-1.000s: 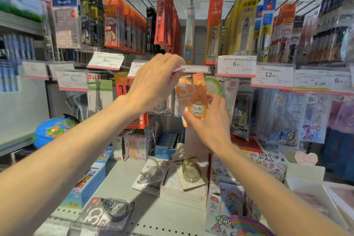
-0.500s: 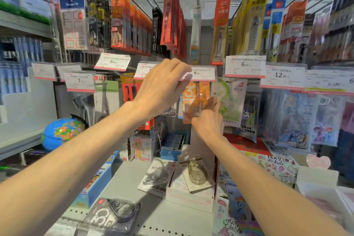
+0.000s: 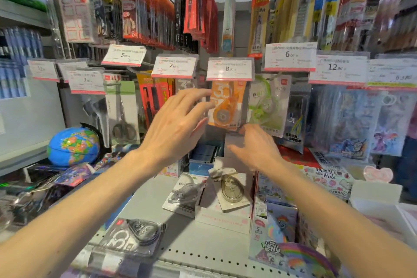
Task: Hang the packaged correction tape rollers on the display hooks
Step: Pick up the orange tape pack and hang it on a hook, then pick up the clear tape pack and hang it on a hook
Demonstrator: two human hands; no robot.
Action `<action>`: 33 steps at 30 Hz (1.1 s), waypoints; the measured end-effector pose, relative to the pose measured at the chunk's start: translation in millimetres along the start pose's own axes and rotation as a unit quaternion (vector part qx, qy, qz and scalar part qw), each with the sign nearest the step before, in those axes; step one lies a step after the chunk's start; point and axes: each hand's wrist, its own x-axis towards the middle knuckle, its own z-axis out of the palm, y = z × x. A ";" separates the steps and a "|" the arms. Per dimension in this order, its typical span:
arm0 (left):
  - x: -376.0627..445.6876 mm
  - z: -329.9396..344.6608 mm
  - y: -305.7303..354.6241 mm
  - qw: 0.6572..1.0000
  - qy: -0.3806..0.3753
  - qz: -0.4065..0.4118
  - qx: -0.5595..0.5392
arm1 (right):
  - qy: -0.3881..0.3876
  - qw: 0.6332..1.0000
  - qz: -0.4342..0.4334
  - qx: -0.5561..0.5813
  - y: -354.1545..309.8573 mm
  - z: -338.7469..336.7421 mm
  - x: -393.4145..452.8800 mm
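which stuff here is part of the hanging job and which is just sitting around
Part of the job:
orange correction tape pack, hanging under the 8.00 price tag
black correction tape pack, on the shelf
grey correction tape pack, on the shelf
left hand, right hand, both open

Just lying about:
globe
scissors pack
pony box
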 end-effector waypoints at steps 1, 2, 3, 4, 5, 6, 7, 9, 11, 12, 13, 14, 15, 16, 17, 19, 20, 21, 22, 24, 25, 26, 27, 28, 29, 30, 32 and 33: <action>-9.4 4.5 1.9 1.000 -0.007 -0.012 -0.013 | -0.023 1.000 -0.010 -0.009 2.6 0.4 -2.8; -19.5 10.4 4.1 0.999 -0.019 -0.030 -0.031 | -0.043 0.999 -0.016 -0.018 4.7 1.5 -4.8; -29.7 16.8 7.5 0.996 -0.037 -0.057 -0.054 | -0.059 0.998 -0.022 -0.029 6.9 3.5 -6.2; -39.7 23.9 11.4 0.991 -0.062 -0.094 -0.077 | -0.073 0.996 -0.028 -0.040 8.9 5.8 -7.2; -49.4 31.9 15.4 0.981 -0.095 -0.138 -0.099 | -0.088 0.994 -0.034 -0.048 11.0 8.4 -7.8; -58.4 41.1 19.1 0.966 -0.134 -0.186 -0.122 | -0.101 0.993 -0.039 -0.054 12.7 10.7 -8.6; -66.0 50.6 22.9 0.945 -0.174 -0.234 -0.146 | -0.110 0.991 -0.043 -0.059 14.3 12.7 -9.3; -79.6 73.0 29.1 0.891 -0.257 -0.320 -0.193 | -0.119 0.989 -0.053 -0.070 18.3 16.1 -10.0; -90.1 94.7 34.1 0.831 -0.333 -0.383 -0.228 | -0.123 0.987 -0.067 -0.083 21.6 18.3 -10.3; -95.1 104.4 35.7 0.807 -0.360 -0.403 -0.237 | -0.124 0.985 -0.076 -0.090 22.8 18.9 -10.4; -99.6 112.8 36.9 0.791 -0.380 -0.415 -0.240 | -0.125 0.984 -0.086 -0.097 23.8 19.3 -10.5; -103.3 119.6 37.9 0.782 -0.391 -0.423 -0.239 | -0.127 0.982 -0.095 -0.105 24.5 19.7 -10.6; -106.0 125.6 38.5 0.777 -0.396 -0.427 -0.238 | -0.130 0.979 -0.104 -0.114 25.1 20.4 -10.7; -107.9 130.5 39.5 0.773 -0.399 -0.431 -0.238 | -0.132 0.977 -0.112 -0.124 25.5 20.9 -11.0; -108.0 133.8 41.4 0.769 -0.404 -0.435 -0.237 | -0.135 0.975 -0.118 -0.134 25.8 21.3 -11.2; -106.9 140.3 46.3 0.755 -0.417 -0.448 -0.235 | -0.140 0.971 -0.128 -0.147 26.7 22.1 -11.7; -105.5 143.9 48.8 0.749 -0.418 -0.455 -0.236 | -0.142 0.970 -0.132 -0.150 27.1 22.5 -11.8; -103.2 146.5 51.2 0.745 -0.418 -0.461 -0.239 | -0.142 0.969 -0.135 -0.152 27.7 22.8 -12.1; -100.8 149.3 53.2 0.741 -0.416 -0.468 -0.243 | -0.140 0.968 -0.137 -0.154 28.2 22.8 -12.4; -97.7 155.3 54.5 0.728 -0.413 -0.486 -0.252 | -0.137 0.968 -0.143 -0.157 29.4 23.1 -12.6; -96.7 157.6 53.8 0.719 -0.410 -0.497 -0.259 | -0.136 0.967 -0.145 -0.158 29.9 23.2 -12.7; -96.3 158.9 52.8 0.710 -0.403 -0.511 -0.270 | -0.136 0.967 -0.145 -0.157 30.3 23.0 -12.8; -95.9 159.4 51.7 0.698 -0.391 -0.527 -0.285 | -0.136 0.967 -0.146 -0.155 30.9 22.8 -12.8; -96.4 159.3 50.5 0.684 -0.378 -0.547 -0.302 | -0.136 0.968 -0.148 -0.153 31.4 22.6 -12.9; -96.5 157.9 49.9 0.670 -0.361 -0.564 -0.320 | -0.135 0.968 -0.149 -0.152 31.9 22.5 -13.0; -97.0 155.7 48.7 0.659 -0.346 -0.578 -0.334 | -0.134 0.968 -0.151 -0.151 31.9 22.1 -13.2; -95.4 146.8 47.1 0.640 -0.315 -0.599 -0.365 | -0.138 0.967 -0.153 -0.148 32.0 22.0 -13.3; -94.9 141.6 45.6 0.624 -0.298 -0.608 -0.390 | -0.141 0.967 -0.154 -0.146 31.7 21.9 -13.4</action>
